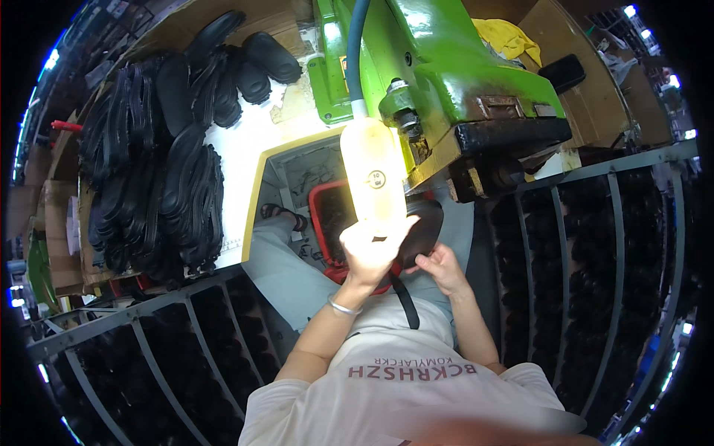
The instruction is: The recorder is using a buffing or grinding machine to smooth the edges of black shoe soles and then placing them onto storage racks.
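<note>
A black shoe sole (425, 226) is held in front of the green machine (446, 56), above my lap. My left hand (370, 254) grips its left side, the thumb stretched toward the sole; some of its fingers are hidden under the bright lamp head (374, 167). My right hand (444, 269) pinches the sole's lower right edge between thumb and fingers. A thin black strip (405, 301) hangs down between my wrists over my shirt; whether it joins the sole I cannot tell.
Stacked black soles (152, 171) cover the left of the white tabletop (236, 160). A red basket (318, 212) stands between my legs. At the right are a cardboard box (587, 82) and a yellow cloth (509, 39). Metal racks (561, 245) filled with dark pieces flank me.
</note>
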`<state>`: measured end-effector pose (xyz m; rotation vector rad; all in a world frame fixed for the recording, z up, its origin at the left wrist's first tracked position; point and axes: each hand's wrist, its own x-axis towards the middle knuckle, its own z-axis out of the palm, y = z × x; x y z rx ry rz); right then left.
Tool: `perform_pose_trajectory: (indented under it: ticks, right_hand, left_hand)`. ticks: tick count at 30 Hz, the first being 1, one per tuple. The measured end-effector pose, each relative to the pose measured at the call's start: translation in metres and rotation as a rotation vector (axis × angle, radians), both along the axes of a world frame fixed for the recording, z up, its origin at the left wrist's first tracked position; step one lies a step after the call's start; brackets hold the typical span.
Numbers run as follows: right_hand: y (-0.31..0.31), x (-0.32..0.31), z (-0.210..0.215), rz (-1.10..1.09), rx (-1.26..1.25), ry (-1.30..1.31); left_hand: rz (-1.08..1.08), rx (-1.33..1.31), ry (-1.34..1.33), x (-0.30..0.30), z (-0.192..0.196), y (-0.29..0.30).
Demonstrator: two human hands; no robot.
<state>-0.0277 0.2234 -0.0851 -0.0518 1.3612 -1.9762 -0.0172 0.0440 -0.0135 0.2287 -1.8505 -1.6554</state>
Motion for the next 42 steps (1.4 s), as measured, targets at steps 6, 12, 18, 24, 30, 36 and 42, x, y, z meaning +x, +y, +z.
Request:
perform_pose_trajectory:
  ticks: [6,12,18,24,30,36,42]
  right_hand:
    - [0.018,0.03,0.02,-0.126,-0.09,-0.119]
    - [0.05,0.023,0.06,-0.245,-0.003,-0.017]
    - [0.027,0.0,0.07,-0.056,0.183,0.117]
    - [-0.024,-0.017,0.097,-0.226,0.512,0.899]
    - [-0.02,-0.047,0.1,-0.325,0.325,0.821]
    - [-0.008,-0.055,0.079,-0.452,0.117,0.702]
    - [-0.012,-0.063,0.078,-0.513,0.022,0.565]
  left_hand:
    - [0.073,-0.183,-0.176,-0.03,-0.024,0.01]
    - [0.094,0.014,-0.079,-0.017,-0.024,0.01]
    - [0.162,0.268,0.069,0.018,-0.007,-0.015]
    - [-0.15,-0.181,-0.144,0.016,0.017,-0.018]
    - [-0.25,-0.288,-0.188,0.015,0.018,-0.017]
    - [-0.141,-0.484,-0.168,0.027,0.015,-0.036]
    - [-0.094,-0.365,-0.132,0.016,0.032,-0.044]
